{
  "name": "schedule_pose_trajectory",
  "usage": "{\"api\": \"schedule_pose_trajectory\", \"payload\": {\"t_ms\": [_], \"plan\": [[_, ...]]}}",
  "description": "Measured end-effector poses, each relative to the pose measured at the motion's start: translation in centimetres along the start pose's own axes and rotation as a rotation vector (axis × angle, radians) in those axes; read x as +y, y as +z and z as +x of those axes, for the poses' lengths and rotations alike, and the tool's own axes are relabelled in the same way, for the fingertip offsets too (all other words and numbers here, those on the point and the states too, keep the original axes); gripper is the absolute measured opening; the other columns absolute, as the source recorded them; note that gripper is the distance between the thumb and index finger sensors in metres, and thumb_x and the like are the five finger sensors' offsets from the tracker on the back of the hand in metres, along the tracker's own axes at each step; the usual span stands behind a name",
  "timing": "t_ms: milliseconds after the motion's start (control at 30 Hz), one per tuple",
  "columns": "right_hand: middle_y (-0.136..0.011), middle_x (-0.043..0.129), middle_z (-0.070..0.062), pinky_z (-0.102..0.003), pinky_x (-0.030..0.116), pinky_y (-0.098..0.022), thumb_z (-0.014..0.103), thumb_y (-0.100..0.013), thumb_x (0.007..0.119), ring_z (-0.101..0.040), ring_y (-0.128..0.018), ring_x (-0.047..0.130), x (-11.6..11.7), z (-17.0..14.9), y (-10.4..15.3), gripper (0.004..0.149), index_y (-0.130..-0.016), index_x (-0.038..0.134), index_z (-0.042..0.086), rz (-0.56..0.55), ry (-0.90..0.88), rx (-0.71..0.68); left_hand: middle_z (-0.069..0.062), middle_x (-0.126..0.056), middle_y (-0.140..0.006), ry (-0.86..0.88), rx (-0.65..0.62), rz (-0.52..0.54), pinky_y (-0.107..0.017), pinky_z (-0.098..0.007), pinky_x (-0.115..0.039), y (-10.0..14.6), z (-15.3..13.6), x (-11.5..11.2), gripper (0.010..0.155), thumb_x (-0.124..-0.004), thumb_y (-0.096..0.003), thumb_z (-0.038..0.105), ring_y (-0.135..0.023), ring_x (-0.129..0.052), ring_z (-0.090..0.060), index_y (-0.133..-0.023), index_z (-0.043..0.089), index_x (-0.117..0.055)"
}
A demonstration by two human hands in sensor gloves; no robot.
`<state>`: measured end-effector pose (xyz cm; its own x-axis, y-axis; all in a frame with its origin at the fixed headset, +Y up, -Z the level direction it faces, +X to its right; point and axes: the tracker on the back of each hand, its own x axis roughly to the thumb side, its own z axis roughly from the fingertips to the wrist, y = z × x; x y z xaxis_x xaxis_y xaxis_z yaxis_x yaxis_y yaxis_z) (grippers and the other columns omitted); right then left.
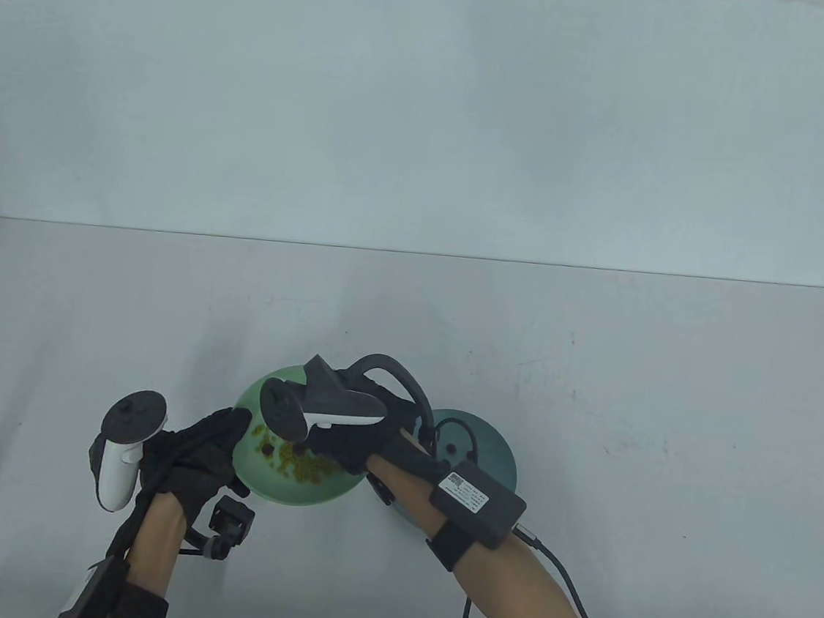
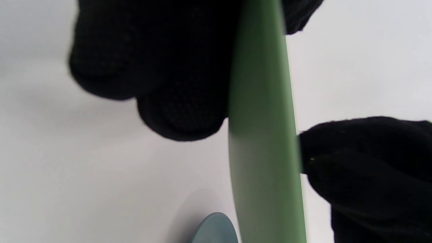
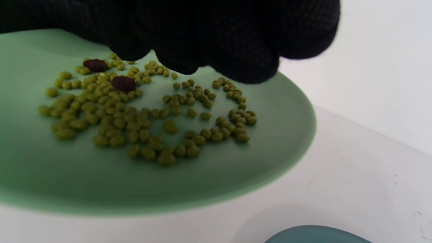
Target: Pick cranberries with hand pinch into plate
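A green plate [image 1: 252, 469] holds many green beans [image 1: 307, 466] and a few dark red cranberries [image 1: 268, 448]. My left hand [image 1: 231, 431] grips the plate's left rim; in the left wrist view the rim [image 2: 263, 135] runs edge-on beside my fingers [image 2: 179, 114]. My right hand [image 1: 329, 453] hovers low over the beans with its fingers bunched. In the right wrist view my fingertips [image 3: 236, 50] hang above the beans [image 3: 135, 121], with two cranberries [image 3: 124, 83] to their left. Whether they pinch anything is hidden. A blue-grey plate [image 1: 492, 454] holds one cranberry [image 1: 451, 448].
The blue-grey plate touches the green plate's right side, partly under my right forearm. Its rim shows in the left wrist view [image 2: 216, 229] and the right wrist view [image 3: 317, 236]. The white table [image 1: 598, 358] stretches back to a pale wall.
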<state>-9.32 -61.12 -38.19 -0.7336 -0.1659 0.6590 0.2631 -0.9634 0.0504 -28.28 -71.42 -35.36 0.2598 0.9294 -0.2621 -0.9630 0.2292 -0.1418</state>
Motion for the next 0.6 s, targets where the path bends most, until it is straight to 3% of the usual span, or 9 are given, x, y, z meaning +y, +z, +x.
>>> {"api": "schedule_pose_trajectory", "payload": {"t_ms": [600], "plan": [[-0.043,0.092,0.013,-0.029,0.088,-0.033,0.049,-0.052,0.076,-0.007,-0.035,0.098,0.9,1.1,-0.1,0.050,-0.091,0.083,0.018,0.002,0.019,-0.025,-0.015,-0.096,-0.066,0.010,0.004,0.000,-0.027,-0.031,-0.093,0.1,0.0,0.1,0.047,-0.061,-0.0620,0.034,-0.034,-0.108,-0.025,-0.092,0.000,-0.074]]}}
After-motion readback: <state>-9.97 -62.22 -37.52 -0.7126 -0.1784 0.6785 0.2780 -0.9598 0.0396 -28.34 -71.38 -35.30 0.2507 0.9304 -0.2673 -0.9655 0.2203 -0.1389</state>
